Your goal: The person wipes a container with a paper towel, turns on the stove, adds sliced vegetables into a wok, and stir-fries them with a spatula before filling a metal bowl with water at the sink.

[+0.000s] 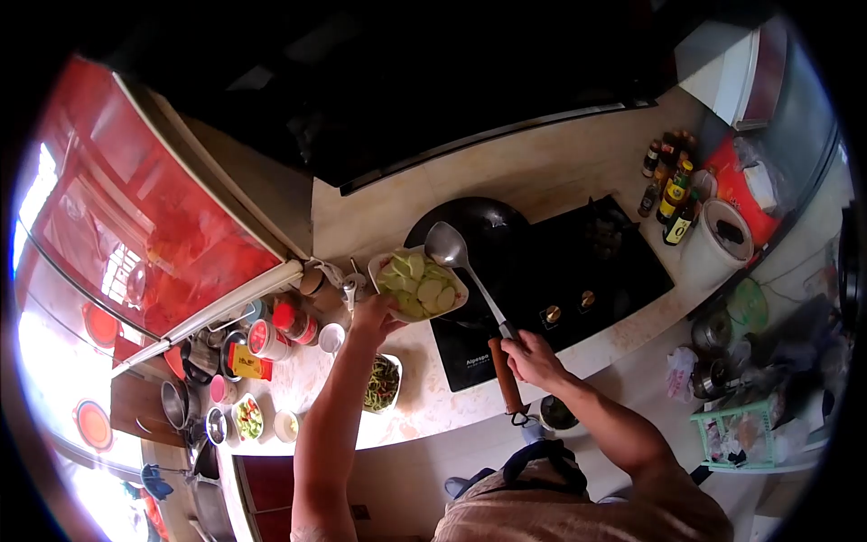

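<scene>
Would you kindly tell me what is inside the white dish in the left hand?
The white dish holds a heap of pale green slices. The heap covers the dish's bottom, so anything underneath cannot be seen.

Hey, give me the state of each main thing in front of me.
Left hand: holding the white bowl.
White bowl: heaped with pale-green slices.
Right hand: closed around the metal utensil.
Metal utensil: raised, head beside the slices.
Wok: on the stove, contents unclear.
Stove: no flame visible.
Bottles: standing, grouped.

Left hand (373, 316) gripping, arm (327, 415) outstretched; right hand (536, 359) curled closed, elbow (657, 459) bent
</scene>
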Motion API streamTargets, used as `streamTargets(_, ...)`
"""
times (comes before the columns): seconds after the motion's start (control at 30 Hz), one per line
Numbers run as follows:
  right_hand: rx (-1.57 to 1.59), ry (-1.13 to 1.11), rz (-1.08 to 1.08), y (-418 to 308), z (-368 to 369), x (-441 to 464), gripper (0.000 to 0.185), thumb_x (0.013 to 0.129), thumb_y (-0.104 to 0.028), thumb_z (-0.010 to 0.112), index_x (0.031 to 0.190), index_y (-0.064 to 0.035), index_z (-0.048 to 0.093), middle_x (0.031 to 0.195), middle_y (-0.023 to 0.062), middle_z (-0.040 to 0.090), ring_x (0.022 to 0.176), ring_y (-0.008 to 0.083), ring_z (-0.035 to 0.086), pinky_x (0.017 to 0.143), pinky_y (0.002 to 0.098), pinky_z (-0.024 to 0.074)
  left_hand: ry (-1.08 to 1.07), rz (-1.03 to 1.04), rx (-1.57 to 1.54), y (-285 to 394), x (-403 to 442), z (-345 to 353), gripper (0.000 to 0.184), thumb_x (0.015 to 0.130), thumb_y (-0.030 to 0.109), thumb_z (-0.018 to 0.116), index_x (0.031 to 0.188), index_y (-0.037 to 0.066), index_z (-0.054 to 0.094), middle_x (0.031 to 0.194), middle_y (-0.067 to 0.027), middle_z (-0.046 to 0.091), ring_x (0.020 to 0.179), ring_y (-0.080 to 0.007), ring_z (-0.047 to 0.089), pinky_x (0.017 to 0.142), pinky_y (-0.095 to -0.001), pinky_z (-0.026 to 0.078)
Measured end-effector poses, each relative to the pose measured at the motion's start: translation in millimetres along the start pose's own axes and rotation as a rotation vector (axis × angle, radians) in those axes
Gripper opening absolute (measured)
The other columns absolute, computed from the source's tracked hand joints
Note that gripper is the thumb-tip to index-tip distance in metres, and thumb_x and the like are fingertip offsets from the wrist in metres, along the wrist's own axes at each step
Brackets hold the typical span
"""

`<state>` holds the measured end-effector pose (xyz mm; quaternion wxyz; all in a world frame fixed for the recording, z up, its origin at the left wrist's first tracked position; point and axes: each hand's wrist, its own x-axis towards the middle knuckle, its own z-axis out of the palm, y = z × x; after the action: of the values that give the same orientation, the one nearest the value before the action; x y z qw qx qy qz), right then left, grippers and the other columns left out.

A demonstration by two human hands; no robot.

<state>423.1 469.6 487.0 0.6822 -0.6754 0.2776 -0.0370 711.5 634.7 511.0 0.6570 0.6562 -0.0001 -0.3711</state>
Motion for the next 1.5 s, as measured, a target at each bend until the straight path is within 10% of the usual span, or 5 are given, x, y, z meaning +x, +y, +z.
streamTargets(0.3, -0.263, 0.122, -0.044, 22, 3, 41, 0.043, 0.092, -0.038, 0.049, 0.092, 0.0032, 0.061, 0.089, 0.0239, 0.067, 0.089, 0.041, 0.064, 0.081, 0.046, 0.0491, 0.241, -0.002, 0.38, 30, 53, 41, 0.028, 0.074, 0.012, 0.065, 0.096, -0.003, 0.062, 0.088, -0.0156, 0.067, 0.07, -0.0278, 0.07, 0.063, -0.0427, 0.062)
streamTargets(0.5, -0.341, 0.181, -0.136, 49, 8, 63, 0.036, 0.091, -0.033, 0.048, 0.079, 0.0001, 0.055, 0.056, 0.0118, 0.057, 0.049, 0.0237, 0.06, 0.05, 0.0371, 0.0484, 0.333, 0.053, 0.527, 35, 82, 44, 0.039, 0.073, 0.016, 0.066, 0.105, -0.005, 0.062, 0.083, -0.0143, 0.068, 0.067, -0.0293, 0.07, 0.059, -0.0426, 0.061)
streamTargets(0.8, -0.404, 0.156, -0.037, 52, 4, 60, 0.047, 0.091, -0.038, 0.048, 0.085, 0.0068, 0.061, 0.086, 0.0321, 0.062, 0.089, 0.0464, 0.061, 0.078, 0.0498, 0.0489, 0.544, 0.082, 0.95, 70, 32, 75, 0.078, 0.078, 0.069, 0.059, 0.099, -0.006, 0.07, 0.093, -0.0185, 0.072, 0.073, -0.0272, 0.072, 0.079, -0.0324, 0.056)
streamTargets(1.17, -0.722, 0.31, -0.117, 14, -35, 24, 0.033, 0.091, -0.03, 0.058, 0.092, 0.0023, 0.054, 0.087, 0.0257, 0.064, 0.087, 0.0445, 0.061, 0.075, 0.0497, 0.048, 0.402, 0.165, 0.627, 77, 28, 33, 0.036, 0.078, 0.024, 0.065, 0.103, -0.002, 0.066, 0.087, -0.0165, 0.069, 0.07, -0.0255, 0.07, 0.058, -0.0389, 0.061)
streamTargets(1.5, -0.923, 0.471, -0.341, 42, -25, 35, 0.041, 0.089, -0.022, 0.06, 0.122, -0.0005, 0.05, 0.104, 0.0224, 0.061, 0.09, 0.0429, 0.062, 0.075, 0.05, 0.0512, 0.362, 0.391, 0.321, 31, 4, -14, 0.035, 0.078, 0.026, 0.057, 0.098, 0.0, 0.071, 0.083, -0.0141, 0.07, 0.071, -0.0221, 0.07, 0.058, -0.0328, 0.058)
